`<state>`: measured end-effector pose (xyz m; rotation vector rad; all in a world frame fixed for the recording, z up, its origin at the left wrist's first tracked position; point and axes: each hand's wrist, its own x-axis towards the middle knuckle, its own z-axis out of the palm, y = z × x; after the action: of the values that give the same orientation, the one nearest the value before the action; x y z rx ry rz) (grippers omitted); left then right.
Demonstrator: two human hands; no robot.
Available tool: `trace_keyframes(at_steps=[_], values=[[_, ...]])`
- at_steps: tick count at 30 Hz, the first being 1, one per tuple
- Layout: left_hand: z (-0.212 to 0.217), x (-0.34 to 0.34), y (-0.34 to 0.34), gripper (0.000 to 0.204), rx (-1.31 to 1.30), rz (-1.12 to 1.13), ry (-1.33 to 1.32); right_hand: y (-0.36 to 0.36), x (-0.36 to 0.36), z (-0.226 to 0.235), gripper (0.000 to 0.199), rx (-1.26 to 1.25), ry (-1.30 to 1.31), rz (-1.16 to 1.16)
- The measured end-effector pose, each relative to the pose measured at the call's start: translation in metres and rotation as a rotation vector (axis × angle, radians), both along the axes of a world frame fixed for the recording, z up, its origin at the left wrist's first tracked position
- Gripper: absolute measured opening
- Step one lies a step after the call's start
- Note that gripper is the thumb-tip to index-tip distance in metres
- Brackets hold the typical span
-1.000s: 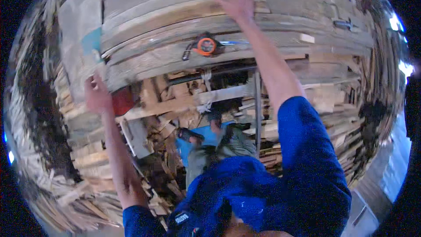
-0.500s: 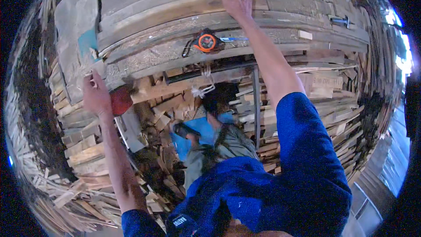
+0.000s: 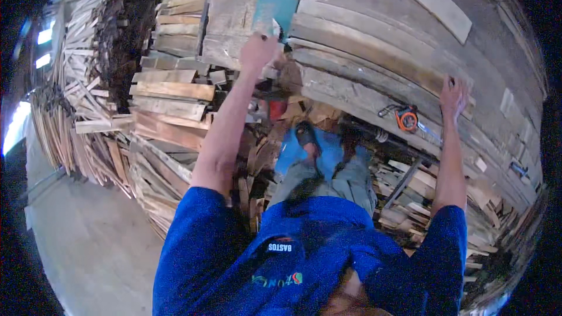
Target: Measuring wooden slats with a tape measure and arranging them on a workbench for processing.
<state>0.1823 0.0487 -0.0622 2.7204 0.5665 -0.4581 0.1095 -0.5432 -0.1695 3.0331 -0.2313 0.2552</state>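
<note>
1. Both hands grip one weathered plank — left hand closed on its near end, right hand clamped further along.
2. Since a second ago the view has swung; both grips are unchanged.
3. An orange tape measure lies just below the right hand's grip.

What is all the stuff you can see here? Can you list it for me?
long planks: many, grey-brown, laid side by side across the top, under both hands
teal patch: one, blue-green, on a plank just above the left hand
tape measure: one, orange and black, lying on a plank near the right hand
short wood offcuts: many, pale brown, stacked at left
floor: one, grey, lower left
blue shirt: one, bright blue, bottom centre
left hand: one, gripping a plank's end
right hand: one, resting on a plank
</note>
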Motion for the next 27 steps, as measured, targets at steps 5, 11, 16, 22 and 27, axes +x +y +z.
trace_keyframes(at_steps=[5,11,16,22,27], values=[[-0.054,-0.011,0.007,0.058,0.152,-0.358,-0.064,-0.019,-0.028,-0.019,0.038,0.17,-0.004,-0.134],[-0.031,0.015,0.034,0.041,0.011,-0.526,0.427,0.016,-0.021,0.006,0.032,0.187,-0.067,-0.127],[0.094,-0.024,-0.058,0.028,-0.436,-0.98,1.506,0.033,-0.032,0.024,0.036,0.272,-0.008,-0.176],[0.295,0.067,-0.112,0.025,-0.967,-0.207,-0.995,0.023,-0.027,0.029,0.047,0.271,0.082,-0.207],[0.29,0.019,-0.092,0.025,-0.693,-0.446,-0.837,0.004,-0.021,0.047,0.061,0.324,0.264,-0.044]])
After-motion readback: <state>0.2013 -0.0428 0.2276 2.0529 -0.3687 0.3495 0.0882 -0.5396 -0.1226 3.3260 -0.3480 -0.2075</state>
